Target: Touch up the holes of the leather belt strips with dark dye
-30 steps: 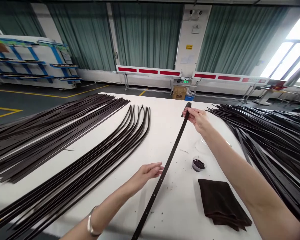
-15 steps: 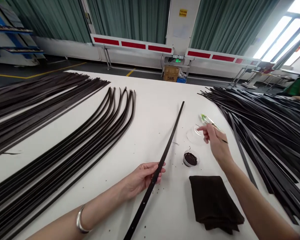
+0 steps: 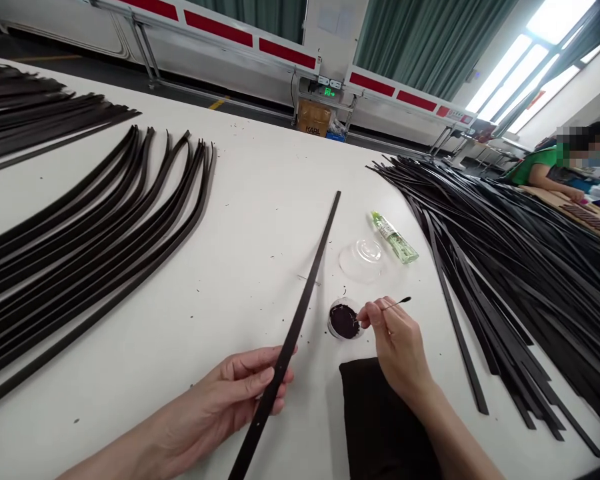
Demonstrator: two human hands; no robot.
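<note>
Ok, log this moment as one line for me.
left hand: holds dark strap | right hand: holds thin dark-tipped stick, at cup of dark substance | nearby: clear lid, green tube, dark cloth

Single head cam, fwd/down, close over L hand (image 3: 225, 397) & R hand (image 3: 403, 343), wht tbl (image 3: 260, 173); curtain (image 3: 430, 40) up top.
</note>
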